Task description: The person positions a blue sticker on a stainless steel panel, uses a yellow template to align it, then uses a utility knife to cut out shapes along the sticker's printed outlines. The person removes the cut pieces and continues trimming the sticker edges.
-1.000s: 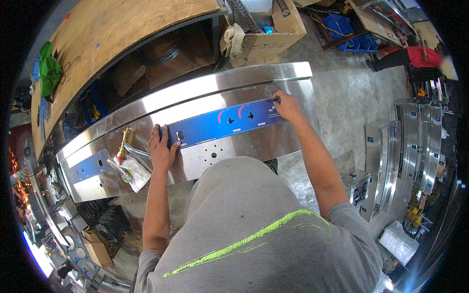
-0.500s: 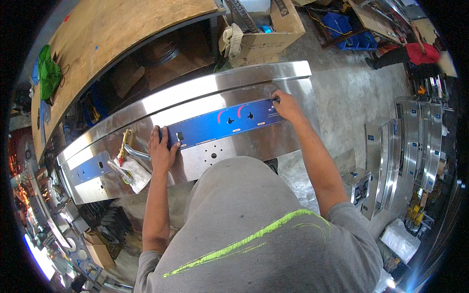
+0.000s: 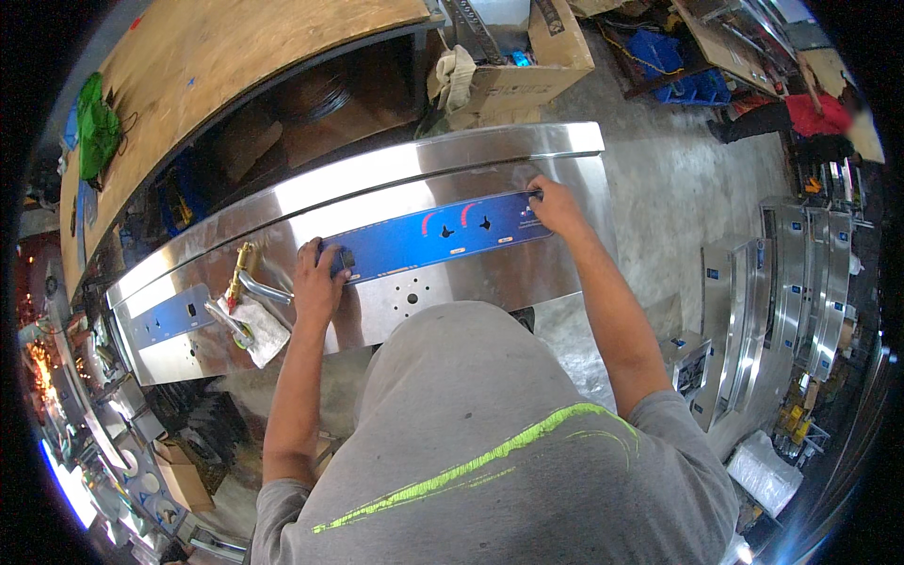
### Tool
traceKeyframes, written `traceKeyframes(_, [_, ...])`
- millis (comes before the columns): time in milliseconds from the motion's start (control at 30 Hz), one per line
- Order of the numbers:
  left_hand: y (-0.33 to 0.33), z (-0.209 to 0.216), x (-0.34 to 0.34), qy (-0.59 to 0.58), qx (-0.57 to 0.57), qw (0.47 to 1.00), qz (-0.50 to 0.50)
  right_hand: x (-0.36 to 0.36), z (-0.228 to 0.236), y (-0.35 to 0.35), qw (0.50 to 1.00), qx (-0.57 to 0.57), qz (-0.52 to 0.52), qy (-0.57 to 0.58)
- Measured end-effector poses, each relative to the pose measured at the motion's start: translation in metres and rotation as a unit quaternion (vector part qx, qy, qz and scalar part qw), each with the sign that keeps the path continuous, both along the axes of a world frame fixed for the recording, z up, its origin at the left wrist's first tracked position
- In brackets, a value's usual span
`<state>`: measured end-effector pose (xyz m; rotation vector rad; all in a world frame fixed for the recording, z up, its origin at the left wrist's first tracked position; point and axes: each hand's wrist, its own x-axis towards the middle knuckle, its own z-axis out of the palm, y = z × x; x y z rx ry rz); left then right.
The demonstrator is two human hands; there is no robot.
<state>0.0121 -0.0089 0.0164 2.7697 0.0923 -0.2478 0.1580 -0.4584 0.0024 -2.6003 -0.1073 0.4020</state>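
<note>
A long blue control-panel label (image 3: 395,247) with red arcs and cut-outs lies along the front of a stainless steel panel (image 3: 377,325). My left hand (image 3: 318,281) rests at its left end, fingers bent and a little apart, the thumb beside a dark square cut-out. At the upper right corner my right hand (image 3: 557,207) has thumb and curled fingers closed on the label's edge. Left of my left hand are a brass valve fitting (image 3: 241,270), a bent metal tube (image 3: 264,290) and a whitish cloth (image 3: 261,331). A smaller blue label (image 3: 172,320) lies farther left.
A wooden workbench (image 3: 245,56) stands beyond the panel, with a cardboard box (image 3: 527,85) to its right. Several steel units (image 3: 725,311) stand on the floor at the right. Another person (image 3: 815,113) is at the far right. Sparks (image 3: 42,367) show at the far left.
My left hand's fingers, flatter before, are now more bent and have shifted slightly right at the label's end. My right hand stays at the right corner. The view has shifted slightly.
</note>
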Motion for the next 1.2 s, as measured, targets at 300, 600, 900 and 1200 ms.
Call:
traceKeyframes(300, [-0.004, -0.010, -0.007, 0.015, 0.067, 0.996, -0.053, -0.001, -0.001, 0.001, 1.000, -0.013, -0.009, 0.012])
traceKeyframes(600, [-0.007, -0.005, -0.005, 0.036, 0.069, 0.995, -0.055, 0.000, -0.002, 0.000, 1.000, -0.018, -0.006, 0.013])
traceKeyframes(900, [-0.008, -0.002, 0.001, 0.035, 0.047, 0.998, -0.032, -0.001, 0.000, 0.000, 1.000, 0.005, -0.003, -0.003])
traceKeyframes(1200, [-0.010, 0.001, -0.001, 0.028, 0.026, 0.999, -0.014, -0.001, 0.000, 0.000, 1.000, -0.003, -0.006, 0.003])
